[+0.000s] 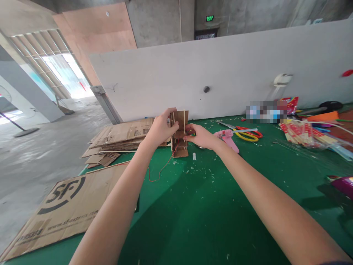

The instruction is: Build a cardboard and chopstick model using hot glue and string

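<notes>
A small upright cardboard structure point(180, 152) with shelf-like layers stands on the green table. My left hand point(162, 127) grips its left side near the top, with thumb and fingers closed on the cardboard. A thin pale wooden stick point(184, 117) runs upright along the structure's right front. My right hand point(202, 136) pinches the stick at about mid-height, its fingertips against the structure. From the structure, a thin red wire point(160, 178) trails down and curls on the table. Part of the structure's inside is hidden behind my fingers.
A pink glue gun point(227, 138) and yellow-and-red-handled scissors point(246, 135) lie right of my right hand. Stacked cardboard point(121, 136) and a printed cardboard sheet point(82, 198) lie left. Packaged sticks point(298, 132) lie far right. White scraps dot the green table point(209, 213); a white wall point(171, 81) rises behind.
</notes>
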`<state>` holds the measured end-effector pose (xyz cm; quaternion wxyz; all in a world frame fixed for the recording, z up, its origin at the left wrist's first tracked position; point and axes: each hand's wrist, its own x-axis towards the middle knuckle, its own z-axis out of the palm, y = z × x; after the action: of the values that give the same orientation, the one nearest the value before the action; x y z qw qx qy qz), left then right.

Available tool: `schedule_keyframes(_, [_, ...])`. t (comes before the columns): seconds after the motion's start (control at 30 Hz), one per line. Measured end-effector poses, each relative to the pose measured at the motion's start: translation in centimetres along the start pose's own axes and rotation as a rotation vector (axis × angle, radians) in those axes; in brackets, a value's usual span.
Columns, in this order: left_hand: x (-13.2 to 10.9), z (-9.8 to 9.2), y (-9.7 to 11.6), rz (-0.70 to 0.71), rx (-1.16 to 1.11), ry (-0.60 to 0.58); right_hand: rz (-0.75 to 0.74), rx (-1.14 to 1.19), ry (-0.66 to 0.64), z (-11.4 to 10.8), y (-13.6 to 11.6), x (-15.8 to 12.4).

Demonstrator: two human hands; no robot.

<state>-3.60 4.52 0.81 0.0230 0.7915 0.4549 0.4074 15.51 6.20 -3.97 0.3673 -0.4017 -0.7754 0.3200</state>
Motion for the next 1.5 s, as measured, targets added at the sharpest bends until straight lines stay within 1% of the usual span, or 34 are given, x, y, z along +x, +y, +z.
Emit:
schedule_keyframes(0.13, [-0.1, 0.1, -0.1, -0.010, -0.015, 0.008, 0.012, -0.058, -0.038, -0.1, -0.2, 0.0])
schedule_keyframes(0.2, [-0.1, 0.1, -0.1, -0.004, -0.025, 0.004, -0.021, -0.093, -0.040, -0.1, -0.4, -0.1])
schedule_keyframes(0.27, [-0.1, 0.2, -0.1, 0.013, -0.034, 0.001, -0.072, -0.142, 0.014, -0.1, -0.6, 0.0])
schedule_keyframes(0.33, [-0.1, 0.2, -0.2, 0.030, -0.046, -0.006, -0.090, -0.200, 0.104, 0.0, -0.8, 0.2])
schedule_keyframes(0.43, [0.0, 0.2, -0.3, 0.048, -0.049, -0.014, -0.073, -0.257, 0.212, 0.2, -0.9, 0.5])
schedule_keyframes(0.57, [0.0, 0.1, -0.5, 0.058, -0.023, -0.016, -0.053, -0.256, 0.288, 0.8, -0.6, 0.7])
schedule_keyframes(0.77, [0.0, -0.1, -0.2, 0.014, -0.012, -0.027, -0.061, -0.242, 0.310, 1.4, -0.1, 0.8])
schedule_keyframes(1.03, [0.1, 0.0, 0.0, -0.005, -0.052, -0.023, -0.064, -0.242, 0.328, 1.7, 0.2, 0.9])
schedule_keyframes(1.37, [0.1, 0.1, -0.2, -0.001, -0.060, -0.019, -0.149, -0.383, 0.302, 1.5, 0.1, 0.8])
schedule_keyframes(1.5, [0.0, 0.3, -0.3, 0.009, -0.038, -0.033, -0.143, -0.407, 0.318, 1.6, 0.0, 0.8])
